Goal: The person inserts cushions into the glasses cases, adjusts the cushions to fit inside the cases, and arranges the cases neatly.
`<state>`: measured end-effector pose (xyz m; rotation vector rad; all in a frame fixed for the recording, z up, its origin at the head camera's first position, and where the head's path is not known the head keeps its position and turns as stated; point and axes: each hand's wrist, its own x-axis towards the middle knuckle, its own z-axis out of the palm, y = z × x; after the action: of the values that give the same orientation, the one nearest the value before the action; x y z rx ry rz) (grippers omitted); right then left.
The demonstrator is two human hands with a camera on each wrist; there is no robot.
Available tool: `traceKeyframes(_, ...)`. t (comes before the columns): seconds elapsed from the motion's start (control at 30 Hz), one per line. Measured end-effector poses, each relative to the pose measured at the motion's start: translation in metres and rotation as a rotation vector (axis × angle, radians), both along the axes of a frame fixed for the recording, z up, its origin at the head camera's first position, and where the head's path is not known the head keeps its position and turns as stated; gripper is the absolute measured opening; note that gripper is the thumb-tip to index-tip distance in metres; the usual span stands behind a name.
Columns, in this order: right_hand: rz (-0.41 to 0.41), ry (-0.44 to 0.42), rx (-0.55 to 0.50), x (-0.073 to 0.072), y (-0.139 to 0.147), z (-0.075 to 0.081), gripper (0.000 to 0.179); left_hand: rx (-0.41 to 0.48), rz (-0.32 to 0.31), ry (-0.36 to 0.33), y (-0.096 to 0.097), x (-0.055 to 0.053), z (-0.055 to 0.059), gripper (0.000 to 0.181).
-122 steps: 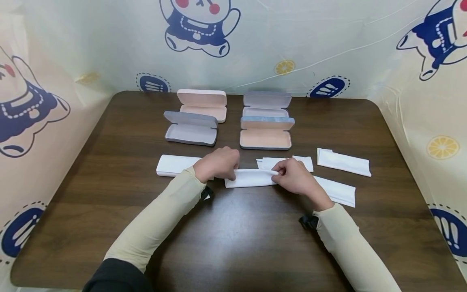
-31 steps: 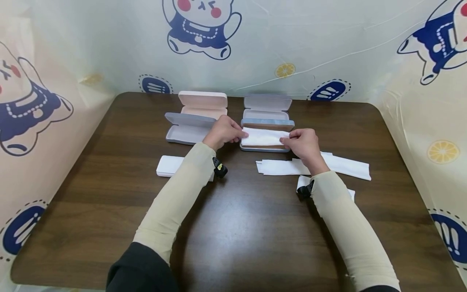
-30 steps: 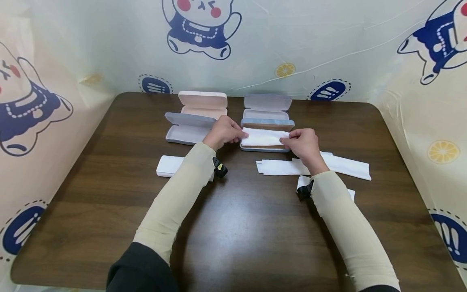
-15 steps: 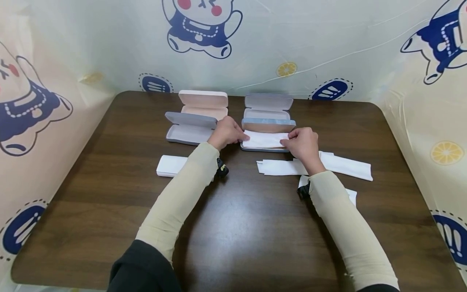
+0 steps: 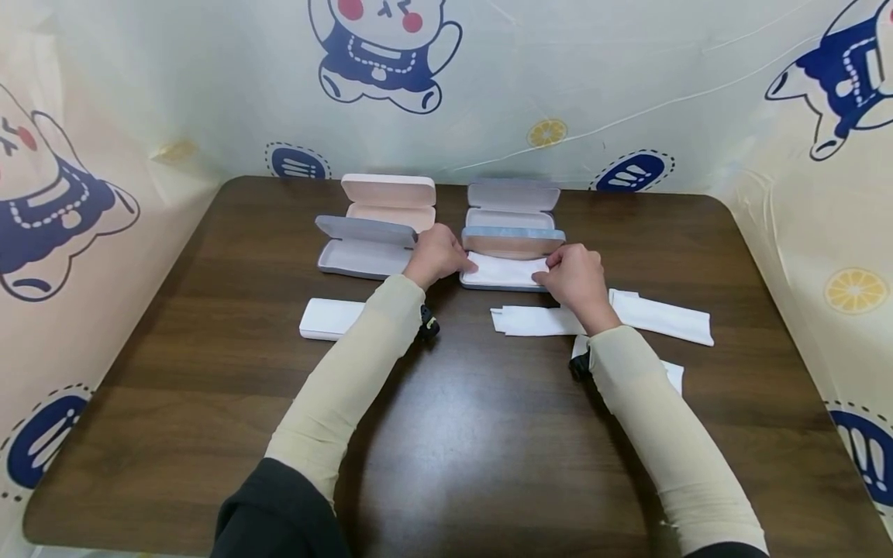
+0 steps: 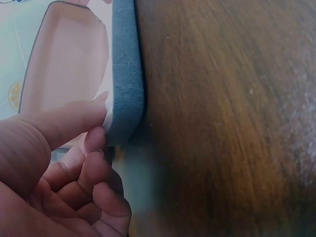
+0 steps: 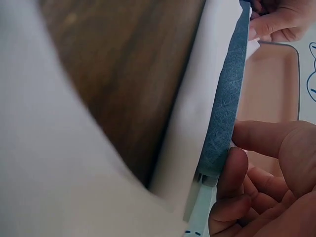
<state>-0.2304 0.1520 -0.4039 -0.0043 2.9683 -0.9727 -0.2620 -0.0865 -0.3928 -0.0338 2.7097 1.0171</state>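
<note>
A folded white cloth [image 5: 505, 270] lies in the base of an open glasses case [image 5: 512, 242] with a blue outside and a peach lining. My left hand [image 5: 438, 256] pinches the cloth's left end at the case's corner. At the opposite end, my right hand [image 5: 577, 280] pinches it between thumb and finger. In the left wrist view, the thumb presses a strip of white cloth [image 6: 109, 64] along the inside of the blue wall [image 6: 127, 74]. The right wrist view shows the thumb over the case's rim [image 7: 227, 98]; the cloth there is mostly hidden.
Behind and left stand three more open cases: pink [image 5: 388, 191], grey-blue [image 5: 359, 256] and lavender [image 5: 512, 195]. A white folded stack [image 5: 331, 318] sits by my left forearm. More folded white cloths [image 5: 537, 320] lie around my right forearm, one [image 5: 675, 375] partly under it.
Both hands have carried the cloth from the table in front forward to the blue case. Over the last second it has sunk lower into the base, the hands still at its ends.
</note>
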Motion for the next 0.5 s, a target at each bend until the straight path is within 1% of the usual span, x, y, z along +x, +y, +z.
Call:
traceKeyframes(0.07,0.001,0.005,-0.002,0.001,0.000,0.000,0.023,0.005,0.003,-0.002,0.000,0.001,-0.001,0.028)
traceKeyframes(0.2,-0.007,0.048,-0.038,0.005,0.004,0.000,0.022,0.025,0.007,-0.007,-0.003,0.004,0.000,0.024)
traceKeyframes(0.27,-0.011,0.066,-0.063,0.007,0.008,0.001,0.021,0.043,0.002,-0.002,-0.006,0.005,0.002,0.022)
traceKeyframes(0.33,-0.014,0.065,-0.094,0.009,0.013,0.002,0.022,0.058,-0.006,-0.002,-0.010,0.006,0.005,0.022)
traceKeyframes(0.4,-0.026,0.048,-0.138,0.011,0.018,0.005,0.023,0.093,-0.016,-0.026,-0.014,0.008,0.010,0.026)
traceKeyframes(0.5,-0.057,0.014,-0.212,0.012,0.027,0.009,0.026,0.177,-0.031,-0.102,-0.021,0.011,0.019,0.043)
